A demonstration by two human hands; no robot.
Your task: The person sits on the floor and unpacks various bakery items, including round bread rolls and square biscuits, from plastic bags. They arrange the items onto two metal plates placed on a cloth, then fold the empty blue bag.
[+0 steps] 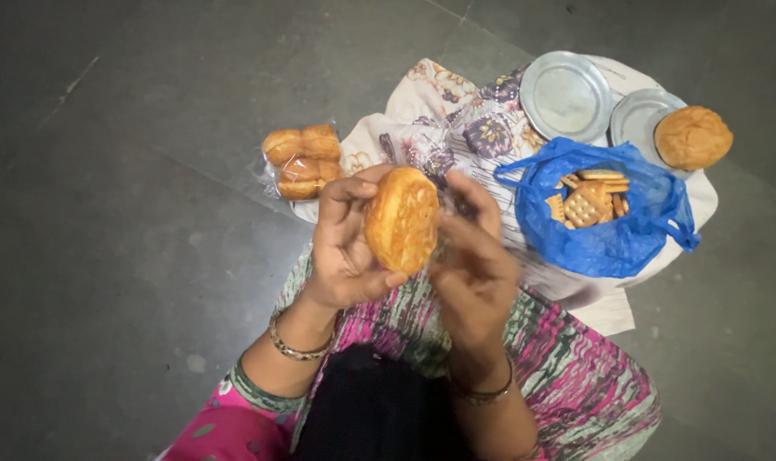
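Between raised hands' fingers (354, 192), a bun (402, 219)

A clear plastic packet of buns (303, 162) lies on the floor; a blue plastic bag of biscuits (606, 230) sits open on the cloth.

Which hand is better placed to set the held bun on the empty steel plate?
Left, probably: the left hand grips the bun; the right hand only touches its edge, though nearer the empty plate.
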